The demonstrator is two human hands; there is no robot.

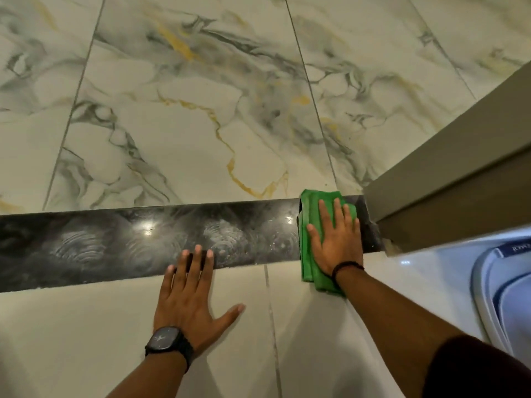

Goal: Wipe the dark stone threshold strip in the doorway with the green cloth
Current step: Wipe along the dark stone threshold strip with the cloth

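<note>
**Right hand flat on the green cloth at the strip's right end**

The right hand (pixel 334 239) lies palm-down on the folded green cloth (pixel 309 248), fingers straight and slightly spread, pressing it rather than gripping it. The cloth sits across the right end of the dark stone threshold strip (pixel 115 245), its far edge reaching the marbled tiles (pixel 186 110) and its near end hanging over onto the plain pale floor (pixel 71 340). Just right of the fingers stands the grey door frame (pixel 445 173), close to the cloth.

The left hand (pixel 189 294) is open and flat on the pale floor, thumb splayed to the right, empty; its fingertips rest on the strip's near edge. A black watch (pixel 165 340) is on that wrist, a thin dark band (pixel 346 267) on the right one.

The strip shows curved, swirled smears and two bright light reflections.

At the near right a blue-and-white object (pixel 505 282) is cut off by the edge; its small label is too blurred to read. A dark sleeve (pixel 482 372) covers the right upper arm.
</note>
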